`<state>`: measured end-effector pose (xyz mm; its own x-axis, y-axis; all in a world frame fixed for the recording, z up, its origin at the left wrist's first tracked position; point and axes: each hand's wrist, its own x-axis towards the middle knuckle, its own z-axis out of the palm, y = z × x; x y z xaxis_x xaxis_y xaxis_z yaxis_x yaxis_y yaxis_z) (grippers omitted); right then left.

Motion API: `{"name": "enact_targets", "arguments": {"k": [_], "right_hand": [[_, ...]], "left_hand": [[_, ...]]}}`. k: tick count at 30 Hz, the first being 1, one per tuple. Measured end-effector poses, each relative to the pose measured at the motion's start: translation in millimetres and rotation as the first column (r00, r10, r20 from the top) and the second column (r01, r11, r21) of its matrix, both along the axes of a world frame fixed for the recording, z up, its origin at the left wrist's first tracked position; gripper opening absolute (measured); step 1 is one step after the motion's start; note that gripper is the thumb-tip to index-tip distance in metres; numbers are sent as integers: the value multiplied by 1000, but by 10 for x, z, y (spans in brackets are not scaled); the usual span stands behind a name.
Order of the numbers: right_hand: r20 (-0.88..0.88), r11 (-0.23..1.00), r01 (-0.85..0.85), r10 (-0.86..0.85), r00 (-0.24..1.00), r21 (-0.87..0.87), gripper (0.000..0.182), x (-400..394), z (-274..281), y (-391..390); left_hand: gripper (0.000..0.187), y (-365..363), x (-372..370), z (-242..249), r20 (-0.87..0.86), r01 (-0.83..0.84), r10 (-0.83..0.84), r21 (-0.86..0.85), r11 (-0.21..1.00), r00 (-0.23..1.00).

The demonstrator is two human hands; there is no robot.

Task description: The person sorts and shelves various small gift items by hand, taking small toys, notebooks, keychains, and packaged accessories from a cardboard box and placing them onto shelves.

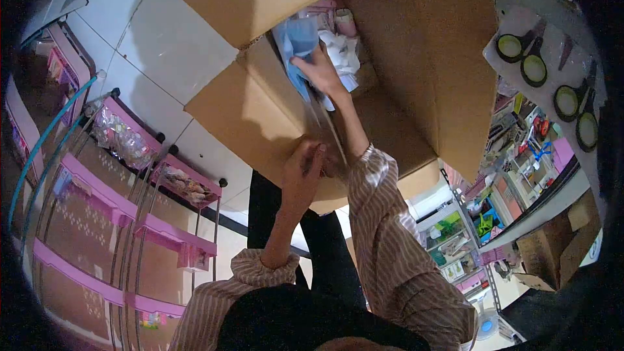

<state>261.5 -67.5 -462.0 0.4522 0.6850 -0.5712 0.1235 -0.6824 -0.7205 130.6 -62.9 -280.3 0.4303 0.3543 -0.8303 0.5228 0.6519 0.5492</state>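
Reaching between the open flaps, the right hand (320,70) clasps a blue packet (298,42); the left hand (303,168) pinches the box's near edge (260,156).

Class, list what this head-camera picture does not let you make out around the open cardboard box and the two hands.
- Box contents: mostly hidden by flaps and the right hand.
- Blue packet: label too small.
- Left hand: fingertips hidden against the box edge.
- Pink shelf goods: blurred.

One cardboard box (416,58) is sitting open, with two hands, left (302,169) and right (318,71), working at it. Four scissors (520,45) are hanging on the right.
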Motion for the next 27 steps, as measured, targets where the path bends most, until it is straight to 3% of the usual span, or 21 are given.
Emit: {"name": "enact_targets", "arguments": {"k": [2,4,5,6,8,9,10,12,13,14,15,16,17,19,20,22,23,25,27], "right_hand": [[-32,999,7,-8,999,-33,80,19,-44,77],[-208,962,-57,0,978,-268,83,110,49,170],[-344,955,-85,-19,939,-283,78,190,241,215],[-344,955,-86,-18,939,-283,78,185,257,179],[-480,964,264,-243,843,-24,70,163,232,111],[-602,954,296,-264,754,-47,67,230,120,57],[-601,955,293,-263,755,-49,67,310,5,3],[-403,939,326,-343,848,-112,61,451,-173,-49],[31,996,83,-84,996,10,56,514,-394,-41],[29,997,82,-82,996,8,56,557,-479,37],[330,998,-19,0,944,54,53,581,-471,183],[603,989,-129,62,795,69,50,599,-450,312],[600,989,-128,63,798,67,50,607,-415,428],[454,940,-279,340,823,-199,57,610,-363,589],[453,940,-279,340,824,-198,57,584,-399,571],[339,872,-310,442,830,-378,60,459,-565,431],[419,883,-264,424,803,-388,53,369,-826,262],[384,741,-321,607,696,-589,43,258,-531,50],[667,802,-165,574,475,-574,31,26,-953,-503]], "left_hand": [[15,-42,-36,-56,70,-58,57,7,998,996],[16,-18,-28,-47,54,-65,66,-36,997,996],[16,-5,-21,-41,37,-71,75,-79,994,997],[16,-11,-25,-50,36,-73,76,-79,994,996],[15,-25,-41,-83,57,-104,110,-88,991,992],[15,-18,-43,-81,56,-107,113,-90,990,992],[14,-7,-37,-77,49,-80,83,-69,994,995],[14,-1,-28,-68,38,-57,59,-53,997,998],[14,2,-26,-70,27,-43,44,-42,998,999],[15,0,-33,-76,14,-27,27,-32,999,1000],[15,-21,-44,-97,11,-28,29,-34,999,1000],[16,-54,-54,-130,29,-63,64,-47,997,998],[17,-79,-67,-150,44,-95,98,-61,994,994],[17,-88,-62,-134,61,-140,145,-75,987,988],[17,-85,-56,-123,82,-186,193,-88,979,978],[17,-69,-62,-93,71,-180,188,-103,978,980],[16,-56,-60,-91,64,-177,185,-115,977,981],[16,-49,-80,-105,64,-149,157,-111,983,986],[15,-38,-78,-120,70,-128,135,-104,986,988]]}}
